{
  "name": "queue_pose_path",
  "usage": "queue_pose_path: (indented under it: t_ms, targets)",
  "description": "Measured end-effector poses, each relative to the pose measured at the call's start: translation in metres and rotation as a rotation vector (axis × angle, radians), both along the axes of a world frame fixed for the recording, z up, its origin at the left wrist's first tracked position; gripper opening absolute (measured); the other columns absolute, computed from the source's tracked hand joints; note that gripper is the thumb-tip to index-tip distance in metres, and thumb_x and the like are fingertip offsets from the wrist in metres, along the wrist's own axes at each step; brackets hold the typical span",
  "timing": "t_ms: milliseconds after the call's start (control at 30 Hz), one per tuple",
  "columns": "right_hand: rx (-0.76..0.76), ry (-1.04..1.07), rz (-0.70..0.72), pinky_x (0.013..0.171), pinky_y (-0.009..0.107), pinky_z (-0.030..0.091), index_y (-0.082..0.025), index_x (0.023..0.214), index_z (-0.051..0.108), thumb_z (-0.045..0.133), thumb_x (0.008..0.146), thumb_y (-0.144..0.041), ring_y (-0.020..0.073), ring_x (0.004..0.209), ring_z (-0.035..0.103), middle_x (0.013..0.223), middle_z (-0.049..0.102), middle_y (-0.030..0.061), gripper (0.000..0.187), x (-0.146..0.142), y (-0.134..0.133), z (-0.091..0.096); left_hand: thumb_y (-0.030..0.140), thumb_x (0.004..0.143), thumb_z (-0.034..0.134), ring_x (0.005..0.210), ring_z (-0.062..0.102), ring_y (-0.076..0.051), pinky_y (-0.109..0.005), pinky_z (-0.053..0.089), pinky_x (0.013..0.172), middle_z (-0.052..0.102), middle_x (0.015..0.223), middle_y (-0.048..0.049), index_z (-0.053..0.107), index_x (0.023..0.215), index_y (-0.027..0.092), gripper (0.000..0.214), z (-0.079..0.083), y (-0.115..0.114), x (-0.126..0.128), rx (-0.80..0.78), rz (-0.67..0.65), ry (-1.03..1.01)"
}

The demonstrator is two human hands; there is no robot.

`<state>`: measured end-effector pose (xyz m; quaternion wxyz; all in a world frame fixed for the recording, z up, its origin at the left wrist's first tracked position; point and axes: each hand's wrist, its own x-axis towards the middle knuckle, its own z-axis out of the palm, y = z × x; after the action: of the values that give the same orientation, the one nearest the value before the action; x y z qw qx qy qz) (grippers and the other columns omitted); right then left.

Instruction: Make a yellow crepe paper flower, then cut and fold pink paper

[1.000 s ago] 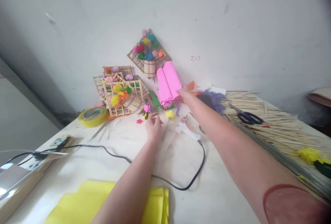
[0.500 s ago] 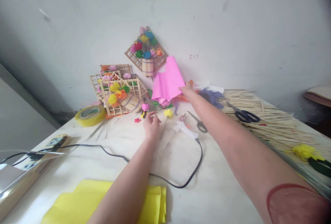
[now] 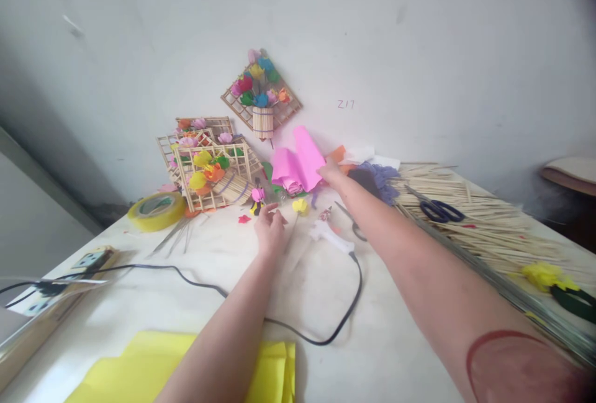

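Observation:
My right hand [image 3: 330,171] pinches the right edge of a pink crepe paper sheet [image 3: 298,161], which stands partly unrolled against the wall. My left hand [image 3: 271,229] rests low over the table with loosely bent fingers apart and holds nothing I can see. Just beyond its fingertips are a small pink flower [image 3: 257,194] and a black and yellow piece. A red paper flower [image 3: 244,219] lies to its left, a yellow paper flower [image 3: 300,205] to its right. The white glue gun [image 3: 331,234] lies between my arms, and grey scissors are partly hidden under my right forearm.
Bamboo lattice frames with paper flowers [image 3: 212,173] stand at back left, beside yellow tape [image 3: 157,210]. A decorated lattice [image 3: 263,95] hangs on the wall. Thin sticks [image 3: 493,223] and scissors [image 3: 440,209] lie right. A black cord [image 3: 321,342] crosses the table; yellow paper [image 3: 139,359] lies in front.
My right hand has lowered the pink crepe paper; its top edge is lower against the wall. My left hand stays nearly in place. The view has shifted slightly.

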<state>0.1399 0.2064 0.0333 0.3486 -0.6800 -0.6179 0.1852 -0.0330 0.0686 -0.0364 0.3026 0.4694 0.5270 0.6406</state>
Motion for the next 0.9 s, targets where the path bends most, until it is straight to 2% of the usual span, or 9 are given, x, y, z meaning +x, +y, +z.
queue_pose_path:
  t_ms: [100,200,467,633,900]
  targets:
    - [-0.065,0.024,0.029,0.053,0.029,0.049,-0.015,0.121,0.041,0.047,0.070,-0.013,0.0183,0.062,0.060,0.093,0.062,0.0114,0.051,-0.003,0.000,-0.004,0.027,0.071,0.047,0.039,0.044,-0.008,-0.020,0.037,0.045,0.055,0.050,0.0031,0.055,0.093,0.015,0.027,-0.001,0.000,0.000,0.006,-0.006,0.020]
    - [-0.076,-0.051,0.007,0.059,0.032,0.049,-0.016,0.121,0.041,0.048,0.069,-0.012,0.0205,0.068,0.061,0.092,0.062,0.0108,0.053,-0.004,0.003,-0.007,0.028,0.071,0.047,0.039,0.045,-0.009,-0.020,0.037,0.045,0.055,0.050,0.0030,0.056,0.093,0.015,0.027,-0.002,0.000,0.000,0.015,-0.014,0.037]
    - [0.123,-0.134,-0.022,0.082,0.033,0.044,-0.018,0.118,0.045,0.048,0.070,-0.016,0.0231,0.097,0.055,0.109,0.058,0.0106,0.048,0.004,0.012,0.002,0.031,0.072,0.048,0.040,0.047,-0.009,-0.021,0.037,0.045,0.055,0.050,0.0024,0.056,0.093,0.014,0.027,-0.004,0.002,0.000,0.022,-0.020,0.069]
    - [0.113,-0.106,-0.074,0.084,0.034,0.043,-0.016,0.121,0.043,0.046,0.070,-0.014,0.0236,0.101,0.053,0.112,0.057,0.0108,0.051,0.011,0.009,0.009,0.032,0.073,0.047,0.039,0.045,-0.008,-0.020,0.036,0.045,0.056,0.051,0.0024,0.055,0.093,0.015,0.027,-0.005,0.000,0.000,0.027,-0.027,0.075]
    - [0.127,-0.055,-0.109,0.084,0.038,0.043,-0.019,0.119,0.043,0.047,0.070,-0.017,0.0236,0.100,0.053,0.111,0.056,0.0101,0.049,0.019,0.009,0.009,0.032,0.073,0.047,0.041,0.046,-0.008,-0.020,0.038,0.046,0.058,0.055,0.0010,0.054,0.094,0.015,0.028,-0.004,0.001,-0.002,0.022,0.003,0.076]
